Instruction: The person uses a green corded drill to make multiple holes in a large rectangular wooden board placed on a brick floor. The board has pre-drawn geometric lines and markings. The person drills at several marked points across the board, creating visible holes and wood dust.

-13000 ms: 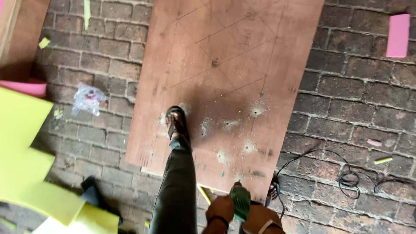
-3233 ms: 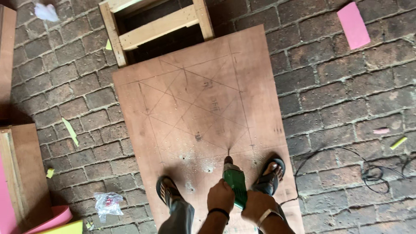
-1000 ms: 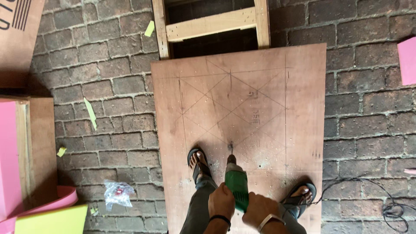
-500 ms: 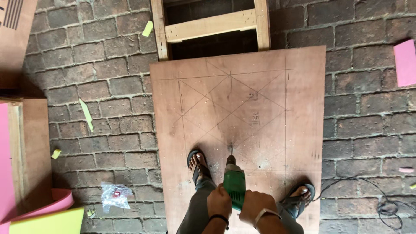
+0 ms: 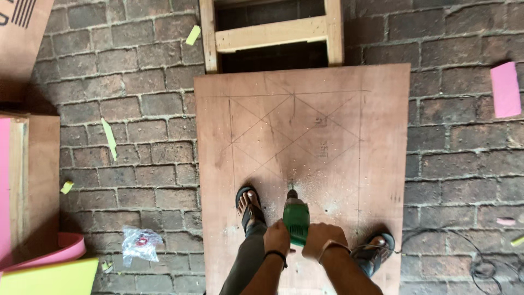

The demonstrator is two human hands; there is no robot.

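A green electric hand drill [image 5: 296, 219] stands almost upright on a large brown plywood sheet [image 5: 305, 136], its dark nose touching the wood near the middle of the lower part, where pale sawdust [image 5: 311, 188] lies scattered around the point. The left hand [image 5: 277, 238], with a black band on the wrist, is closed around the left side of the drill body, and the right hand [image 5: 322, 239], with a thin strap on the wrist, is wrapped around the right side, so both hands grip the tool tightly from above. The person stands on the sheet: the left foot in a dark sandal [image 5: 250, 206] is just beside the drill, the right foot in a sandal [image 5: 375, 252] is near the right edge. Thin pencil lines form diamonds and crossing diagonals on the plywood. The sheet lies on a dark brick floor [image 5: 136, 136]. A pale wooden frame [image 5: 272, 34] touches its far edge. A black cable [image 5: 480, 262] curls on the bricks to the right, and a crumpled clear plastic bag [image 5: 141, 243] lies to the left.
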